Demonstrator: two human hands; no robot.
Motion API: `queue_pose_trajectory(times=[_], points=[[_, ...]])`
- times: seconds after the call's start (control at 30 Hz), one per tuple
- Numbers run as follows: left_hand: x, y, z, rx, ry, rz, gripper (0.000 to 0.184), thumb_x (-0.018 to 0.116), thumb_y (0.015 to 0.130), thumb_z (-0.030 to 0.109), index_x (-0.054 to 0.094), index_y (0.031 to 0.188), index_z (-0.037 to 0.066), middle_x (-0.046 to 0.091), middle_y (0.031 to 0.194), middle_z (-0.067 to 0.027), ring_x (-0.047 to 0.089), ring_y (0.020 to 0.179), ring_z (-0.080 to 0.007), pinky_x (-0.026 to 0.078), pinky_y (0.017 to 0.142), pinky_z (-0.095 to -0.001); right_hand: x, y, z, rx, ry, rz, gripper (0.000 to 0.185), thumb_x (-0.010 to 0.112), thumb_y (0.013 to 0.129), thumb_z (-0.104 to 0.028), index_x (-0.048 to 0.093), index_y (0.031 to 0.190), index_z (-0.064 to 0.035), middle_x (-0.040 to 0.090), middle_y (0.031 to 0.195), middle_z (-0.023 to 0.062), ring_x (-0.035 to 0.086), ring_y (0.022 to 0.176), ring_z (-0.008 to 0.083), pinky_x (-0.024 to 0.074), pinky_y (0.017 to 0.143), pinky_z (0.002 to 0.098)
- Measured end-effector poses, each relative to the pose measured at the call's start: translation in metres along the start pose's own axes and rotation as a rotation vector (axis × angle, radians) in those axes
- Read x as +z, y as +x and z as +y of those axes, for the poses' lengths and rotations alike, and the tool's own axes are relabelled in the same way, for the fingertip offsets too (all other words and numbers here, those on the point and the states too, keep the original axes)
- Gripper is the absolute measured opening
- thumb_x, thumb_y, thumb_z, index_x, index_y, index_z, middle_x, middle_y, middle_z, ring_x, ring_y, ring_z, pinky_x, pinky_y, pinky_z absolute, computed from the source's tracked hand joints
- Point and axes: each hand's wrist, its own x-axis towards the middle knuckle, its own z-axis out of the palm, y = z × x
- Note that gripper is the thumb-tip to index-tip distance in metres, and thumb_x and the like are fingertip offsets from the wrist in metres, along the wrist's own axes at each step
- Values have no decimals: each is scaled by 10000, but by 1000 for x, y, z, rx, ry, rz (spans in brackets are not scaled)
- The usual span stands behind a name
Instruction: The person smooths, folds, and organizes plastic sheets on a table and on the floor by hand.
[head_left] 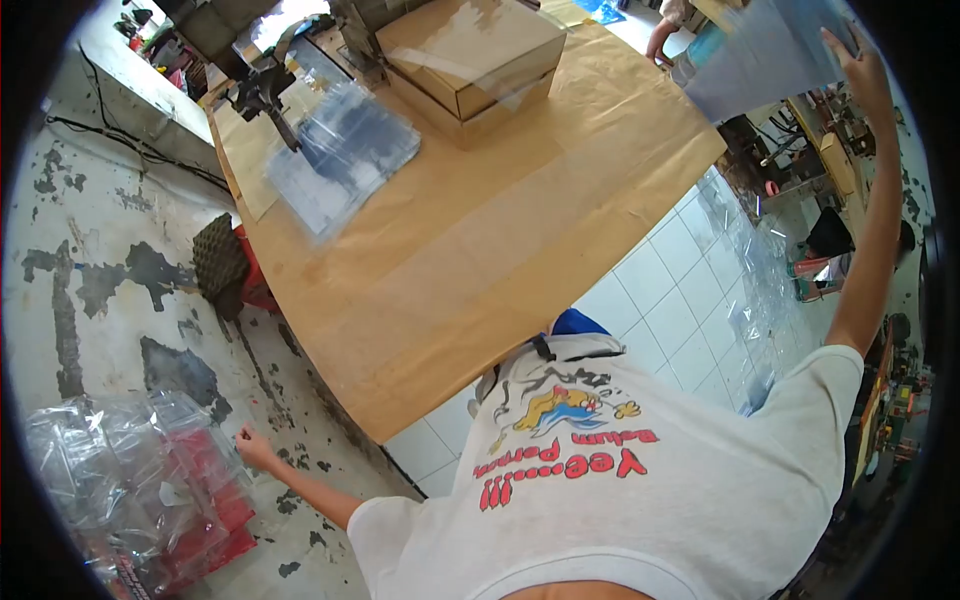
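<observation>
At the upper right, my right hand [858, 62] is raised with its fingers closed on the edge of a clear plastic sheet [770, 62], which hangs out to the left of it. My left hand [258, 448] is low on the left with curled fingers, beside a heap of clear plastic bags [110, 470]. Whether anything is in those fingers is not visible. Red material [215, 500] shows through and beside the heap. A stack of clear plastic sheets [345, 155] lies on the brown-covered table [480, 235].
A cardboard box [475, 60] and a dark metal device [268, 95] stand at the table's far end. Another person's hand [660, 42] shows beyond the table. A peeling wall [120, 260] runs along the left. Loose plastic [765, 310] lies on the white tiled floor [665, 280].
</observation>
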Motion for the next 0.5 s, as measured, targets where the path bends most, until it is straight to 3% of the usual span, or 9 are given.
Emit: queue_pose_trajectory(times=[0.07,0.1,0.13,0.17,0.2,0.27,0.37,0.47,0.5], points=[[20,-4,24,199,-260,-88,321,659,895,301,658,1062,26,700,936,-103,666,879,-229,510,772,-362,-8,-2,11,37,43,-20,471,588,953,-301,525,1321,-14,636,1191,98,593,1088,179,423,978,300],[31,-21,60,294,-394,-128,365,663,897,302,639,1119,13,694,962,-108,663,894,-214,512,795,-351,-12,-3,-10,-20,96,63,418,627,886,-223,573,1220,22,655,1104,139,617,985,218,452,880,333],[17,-66,132,255,-511,-382,499,673,893,310,545,1251,-14,645,1123,-122,622,1012,-235,484,890,-360,-17,-7,-54,-74,148,150,366,665,819,-145,621,1120,58,675,1018,181,640,881,257,481,782,367],[17,-109,185,530,-327,-290,541,685,882,315,520,1278,-16,591,1220,-147,563,1128,-284,423,987,-367,-20,-8,-86,-126,199,233,314,704,752,-68,668,1020,94,694,931,222,664,778,297,510,684,400],[37,-125,205,609,-331,-465,662,694,847,416,496,1332,10,498,1360,-172,442,1287,-312,314,1090,-411,-22,-6,-98,-149,238,225,300,710,749,-67,673,995,100,694,938,231,662,772,308,505,687,409],[78,-170,234,871,105,-387,849,682,796,546,402,1422,45,415,1449,-185,345,1368,-339,244,1126,-467,-34,3,-115,-196,314,216,274,722,744,-66,683,947,113,692,952,248,659,761,330,496,693,427],[91,-210,250,708,180,-405,962,659,767,621,302,1484,88,340,1507,-178,267,1406,-360,182,1135,-536,-58,1,-144,-195,181,255,428,717,796,-191,632,1148,36,676,1061,195,642,931,280,480,875,391],[92,-183,198,585,272,-300,951,660,775,604,275,1498,120,352,1495,-183,274,1400,-371,196,1114,-583,-68,-9,-189,-151,349,365,383,704,829,-145,637,1176,1,701,1013,113,664,875,213,522,849,343],[92,-161,169,415,268,-321,931,656,787,595,281,1493,117,360,1488,-185,283,1393,-373,211,1104,-593,-80,-7,-193,-174,381,372,367,697,832,-138,642,1169,-2,705,997,106,666,855,212,531,822,341]])
